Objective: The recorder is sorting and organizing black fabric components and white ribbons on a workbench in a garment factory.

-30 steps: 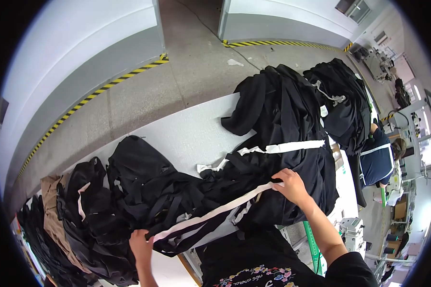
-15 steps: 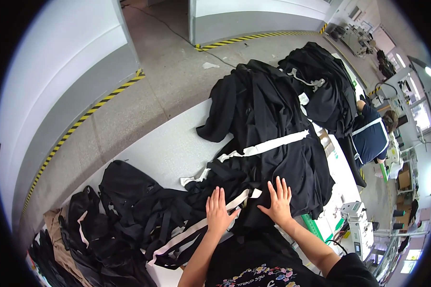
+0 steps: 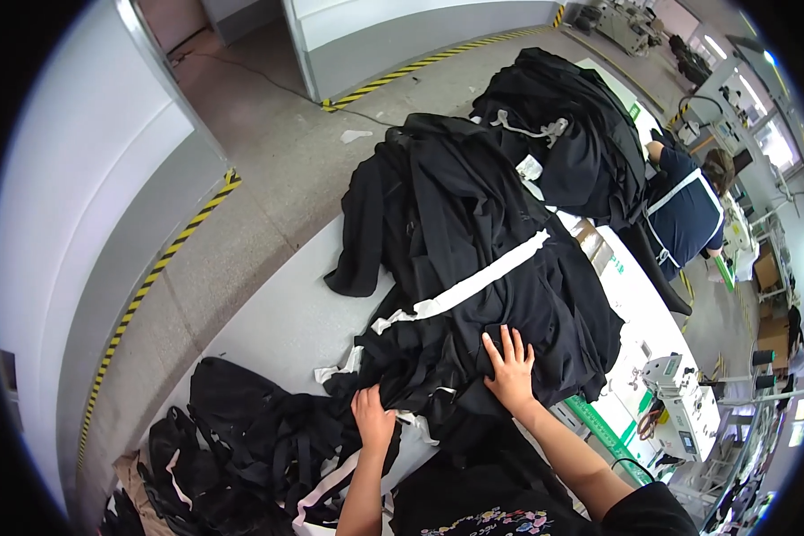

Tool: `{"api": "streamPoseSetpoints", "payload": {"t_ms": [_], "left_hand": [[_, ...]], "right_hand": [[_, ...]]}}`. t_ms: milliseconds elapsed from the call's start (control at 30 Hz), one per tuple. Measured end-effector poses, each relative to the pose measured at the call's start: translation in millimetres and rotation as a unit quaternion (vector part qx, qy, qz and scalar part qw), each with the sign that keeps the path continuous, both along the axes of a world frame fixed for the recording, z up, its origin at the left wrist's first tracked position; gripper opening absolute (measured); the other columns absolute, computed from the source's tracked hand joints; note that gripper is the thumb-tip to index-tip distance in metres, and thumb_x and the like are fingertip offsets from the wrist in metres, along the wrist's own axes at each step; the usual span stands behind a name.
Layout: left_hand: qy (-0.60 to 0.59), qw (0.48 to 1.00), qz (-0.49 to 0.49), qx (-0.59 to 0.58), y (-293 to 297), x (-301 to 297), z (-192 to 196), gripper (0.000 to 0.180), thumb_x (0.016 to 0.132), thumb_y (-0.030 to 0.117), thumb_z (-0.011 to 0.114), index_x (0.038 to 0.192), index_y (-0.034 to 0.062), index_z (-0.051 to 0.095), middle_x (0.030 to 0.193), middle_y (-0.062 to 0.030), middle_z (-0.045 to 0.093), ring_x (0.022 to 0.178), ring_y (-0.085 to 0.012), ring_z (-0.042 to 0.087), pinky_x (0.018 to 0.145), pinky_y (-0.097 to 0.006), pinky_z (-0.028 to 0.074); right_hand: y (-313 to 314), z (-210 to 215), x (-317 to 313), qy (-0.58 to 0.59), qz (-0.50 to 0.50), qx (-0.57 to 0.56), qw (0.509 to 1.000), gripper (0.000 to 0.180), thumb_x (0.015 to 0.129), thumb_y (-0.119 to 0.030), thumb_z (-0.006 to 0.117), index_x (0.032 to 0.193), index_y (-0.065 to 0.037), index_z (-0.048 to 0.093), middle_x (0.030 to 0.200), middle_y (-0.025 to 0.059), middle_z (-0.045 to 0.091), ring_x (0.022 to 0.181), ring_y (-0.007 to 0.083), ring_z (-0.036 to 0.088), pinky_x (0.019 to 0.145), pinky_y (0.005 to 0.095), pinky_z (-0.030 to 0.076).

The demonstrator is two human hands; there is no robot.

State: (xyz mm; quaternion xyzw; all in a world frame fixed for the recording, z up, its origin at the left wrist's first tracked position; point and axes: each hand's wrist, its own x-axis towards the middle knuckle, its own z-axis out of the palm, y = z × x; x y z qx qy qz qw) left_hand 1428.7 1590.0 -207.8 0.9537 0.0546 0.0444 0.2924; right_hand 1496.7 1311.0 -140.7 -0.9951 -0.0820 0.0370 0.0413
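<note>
A large heap of black garments (image 3: 456, 205) lies over the table, a long white strip (image 3: 482, 284) running across it. My right hand (image 3: 512, 371) rests flat on the black cloth in front of me, fingers spread. To its left, my left hand (image 3: 372, 420) has its fingers bent over a fold of black cloth (image 3: 393, 384) and grips it; the fingertips are partly hidden. A crumpled white strip (image 3: 418, 427) shows just right of that hand. Another pale strip (image 3: 326, 489) trails below it among more black garments (image 3: 259, 438) at the left.
A grey-white tabletop (image 3: 268, 317) shows along the far left edge. A white sewing machine (image 3: 683, 402) stands at the right, beside a green ruler strip (image 3: 603, 429). Further right, another person (image 3: 688, 210) in dark clothing with white straps bends over. More black cloth (image 3: 563, 125) lies beyond.
My left hand has moved left and its fingers have bent onto the cloth. The pale strip beside it has shifted and bunched. My right hand stays on the cloth; the view has turned slightly.
</note>
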Motion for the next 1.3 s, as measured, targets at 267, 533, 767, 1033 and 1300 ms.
{"api": "streamPoseSetpoints", "payload": {"t_ms": [267, 533, 767, 1033, 1300], "left_hand": [[-0.013, 1.0, 0.025, 0.008, 19, -32, -26, 0.045, 0.076, 0.003, 0.065, 0.118, 0.0013, 0.051, 0.119, -0.0194, 0.053, 0.114, -0.0412, 0.05, 0.101, -0.047, 0.041], [-0.022, 0.998, -0.01, 0.057, 29, -42, -37, 0.048, 0.074, 0.003, 0.065, 0.119, 0.0027, 0.05, 0.116, -0.0168, 0.052, 0.117, -0.039, 0.05, 0.107, -0.05, 0.038], [-0.02, 0.992, -0.07, 0.106, 35, -37, -34, 0.049, 0.075, 0.005, 0.064, 0.122, 0.0019, 0.05, 0.118, -0.0185, 0.051, 0.117, -0.0386, 0.049, 0.109, -0.051, 0.036], [-0.047, 0.983, -0.135, 0.113, 11, -8, -37, 0.054, 0.067, 0.003, 0.068, 0.119, 0.0034, 0.054, 0.115, -0.0141, 0.053, 0.116, -0.0332, 0.051, 0.109, -0.051, 0.037], [-0.111, 0.984, -0.121, 0.067, -12, 17, -30, 0.059, 0.065, 0.016, 0.078, 0.119, 0.0041, 0.058, 0.118, -0.0146, 0.058, 0.113, -0.0325, 0.056, 0.104, -0.048, 0.042]], "right_hand": [[-40, 2, 20, -0.003, 0.024, -0.007, 1.0, 0.103, 0.058, -0.02, 0.086, 0.148, -0.03, 0.036, 0.153, 0.0126, 0.03, 0.14, 0.0336, 0.03, 0.105, 0.0599, 0.032], [-95, 7, 63, 0.014, 0.062, -0.03, 0.998, 0.1, 0.063, -0.017, 0.083, 0.149, -0.034, 0.034, 0.151, 0.0071, 0.033, 0.139, 0.0279, 0.033, 0.103, 0.0601, 0.035], [-166, 9, 117, -0.05, 0.091, -0.102, 0.989, 0.068, 0.082, -0.011, 0.06, 0.143, -0.035, 0.042, 0.147, 0.0014, 0.042, 0.135, 0.0218, 0.041, 0.103, 0.0558, 0.038], [-189, -4, 139, -0.098, 0.047, -0.101, 0.989, 0.068, 0.082, -0.008, 0.058, 0.144, -0.033, 0.044, 0.149, 0.0015, 0.042, 0.136, 0.0233, 0.04, 0.112, 0.0441, 0.031], [-173, -28, 107, -0.254, -0.02, 0.052, 0.966, 0.073, 0.065, 0.012, 0.05, 0.135, -0.009, 0.054, 0.139, 0.0112, 0.052, 0.13, 0.0308, 0.047, 0.107, 0.0422, 0.035]]}}
